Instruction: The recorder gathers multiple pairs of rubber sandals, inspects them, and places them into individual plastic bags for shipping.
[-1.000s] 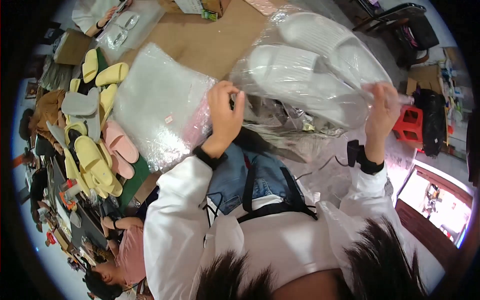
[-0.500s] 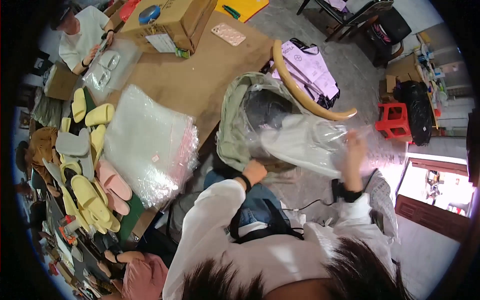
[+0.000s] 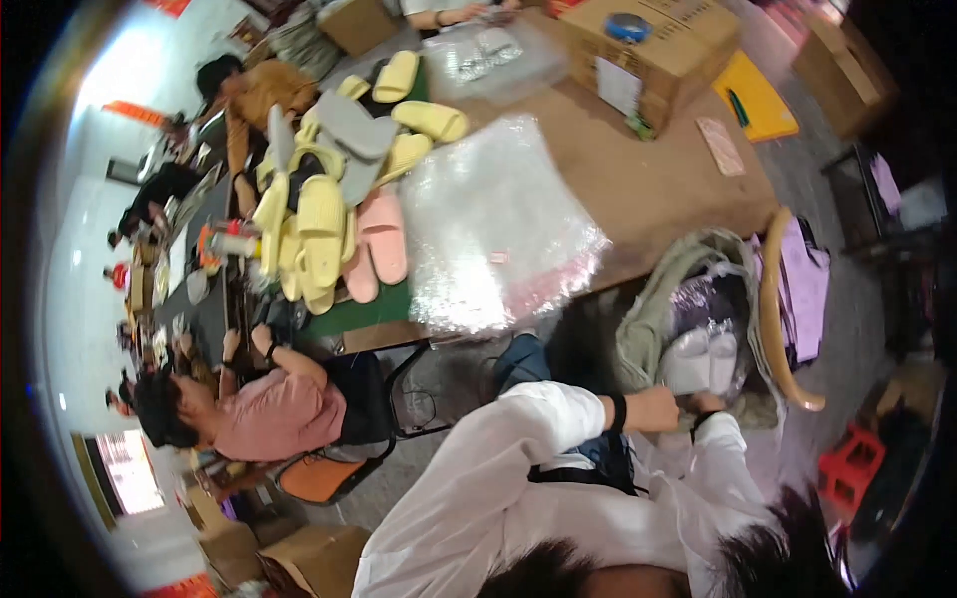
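A pair of white slide slippers (image 3: 700, 361) in clear plastic lies inside an olive-green cloth sack (image 3: 638, 344), over a dark wrapped item (image 3: 713, 299). My left hand (image 3: 654, 409), with a black band on the wrist, is closed at the sack's near edge; whatever is in its fingers is hidden. Close beside it, my right hand (image 3: 707, 402) is at the near end of the slippers, its fingers mostly out of sight. Across the table rests a stack of clear plastic bags (image 3: 498, 219). Yellow slides (image 3: 321, 224), grey slides (image 3: 359, 130) and pink slides (image 3: 381, 234) are heaped left of it.
A curved wooden armrest (image 3: 776, 309) borders the sack's right side. The brown table (image 3: 658, 199) bears a cardboard box (image 3: 648, 50) and a phone (image 3: 720, 147). A person in a pink shirt (image 3: 289, 409) sits at the left. A red stool (image 3: 850, 466) stands at right.
The view has swung left, so the table and sack appear farther right. The bagged slippers went down into the sack, and my right hand came in beside my left.
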The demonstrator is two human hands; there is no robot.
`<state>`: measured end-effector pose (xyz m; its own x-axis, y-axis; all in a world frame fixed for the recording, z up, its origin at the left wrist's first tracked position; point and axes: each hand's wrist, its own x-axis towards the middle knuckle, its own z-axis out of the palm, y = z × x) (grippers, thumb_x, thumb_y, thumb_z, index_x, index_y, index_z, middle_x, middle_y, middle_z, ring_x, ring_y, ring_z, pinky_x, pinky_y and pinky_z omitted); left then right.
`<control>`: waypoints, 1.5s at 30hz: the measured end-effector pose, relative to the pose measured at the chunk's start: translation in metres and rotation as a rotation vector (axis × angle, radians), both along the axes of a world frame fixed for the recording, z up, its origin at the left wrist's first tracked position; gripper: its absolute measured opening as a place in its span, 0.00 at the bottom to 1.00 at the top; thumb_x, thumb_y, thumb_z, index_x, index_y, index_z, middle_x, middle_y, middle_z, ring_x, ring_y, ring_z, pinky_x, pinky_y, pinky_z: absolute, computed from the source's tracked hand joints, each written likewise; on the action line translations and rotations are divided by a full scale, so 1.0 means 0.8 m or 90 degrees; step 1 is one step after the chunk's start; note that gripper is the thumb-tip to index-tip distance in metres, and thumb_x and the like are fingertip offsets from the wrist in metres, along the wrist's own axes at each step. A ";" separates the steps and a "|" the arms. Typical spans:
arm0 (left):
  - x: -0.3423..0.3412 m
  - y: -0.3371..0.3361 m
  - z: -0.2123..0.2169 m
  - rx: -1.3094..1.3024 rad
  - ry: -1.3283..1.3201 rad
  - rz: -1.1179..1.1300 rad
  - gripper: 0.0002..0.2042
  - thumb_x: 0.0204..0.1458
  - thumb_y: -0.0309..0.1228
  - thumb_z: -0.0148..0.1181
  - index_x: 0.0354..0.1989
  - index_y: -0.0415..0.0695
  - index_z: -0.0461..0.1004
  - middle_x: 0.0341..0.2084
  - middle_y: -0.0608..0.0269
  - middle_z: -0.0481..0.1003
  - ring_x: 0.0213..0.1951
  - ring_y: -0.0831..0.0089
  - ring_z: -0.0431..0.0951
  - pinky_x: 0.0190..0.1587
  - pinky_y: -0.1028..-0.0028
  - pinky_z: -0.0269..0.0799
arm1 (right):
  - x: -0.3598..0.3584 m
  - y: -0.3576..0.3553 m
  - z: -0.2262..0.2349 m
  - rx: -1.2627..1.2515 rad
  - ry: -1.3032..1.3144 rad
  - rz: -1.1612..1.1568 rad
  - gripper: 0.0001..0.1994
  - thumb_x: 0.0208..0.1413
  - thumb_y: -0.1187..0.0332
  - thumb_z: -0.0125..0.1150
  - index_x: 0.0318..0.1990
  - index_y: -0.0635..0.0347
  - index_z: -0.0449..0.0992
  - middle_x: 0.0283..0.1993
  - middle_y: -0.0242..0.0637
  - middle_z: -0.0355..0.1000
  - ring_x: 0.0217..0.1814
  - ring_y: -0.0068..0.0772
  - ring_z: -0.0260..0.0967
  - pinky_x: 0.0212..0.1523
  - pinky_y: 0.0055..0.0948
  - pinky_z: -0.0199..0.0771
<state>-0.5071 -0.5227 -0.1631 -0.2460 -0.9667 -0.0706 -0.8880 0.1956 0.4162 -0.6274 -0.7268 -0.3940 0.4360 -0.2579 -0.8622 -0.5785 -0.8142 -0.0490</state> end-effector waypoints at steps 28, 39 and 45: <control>0.539 0.668 0.106 -0.710 0.210 1.458 0.32 0.47 0.23 0.56 0.61 0.35 0.49 0.60 0.46 0.52 0.62 0.59 0.52 0.63 0.69 0.44 | 0.612 0.697 0.310 0.614 -0.481 -0.101 0.31 0.51 0.66 0.60 0.60 0.62 0.51 0.45 0.42 0.65 0.41 0.30 0.65 0.44 0.26 0.66; 0.419 0.543 0.168 -0.652 0.043 1.253 0.23 0.53 0.25 0.47 0.59 0.39 0.57 0.43 0.42 0.67 0.47 0.48 0.66 0.50 0.62 0.59 | 0.611 0.663 0.293 0.758 -0.771 -0.232 0.12 0.55 0.78 0.41 0.47 0.61 0.58 0.45 0.42 0.64 0.42 0.30 0.63 0.43 0.27 0.64; 0.363 0.426 0.119 -0.532 0.098 1.040 0.31 0.46 0.22 0.50 0.61 0.33 0.50 0.39 0.40 0.67 0.43 0.45 0.65 0.48 0.57 0.59 | 0.579 0.506 0.329 0.637 -0.821 -0.479 0.18 0.52 0.80 0.40 0.52 0.60 0.55 0.43 0.44 0.67 0.43 0.30 0.65 0.41 0.26 0.68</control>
<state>-0.2164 -0.1818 -0.0676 0.9050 0.0141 0.4251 -0.3491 -0.5464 0.7613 -0.1645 -0.3221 -0.1306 0.9373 -0.3454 -0.0466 0.0241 0.1975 -0.9800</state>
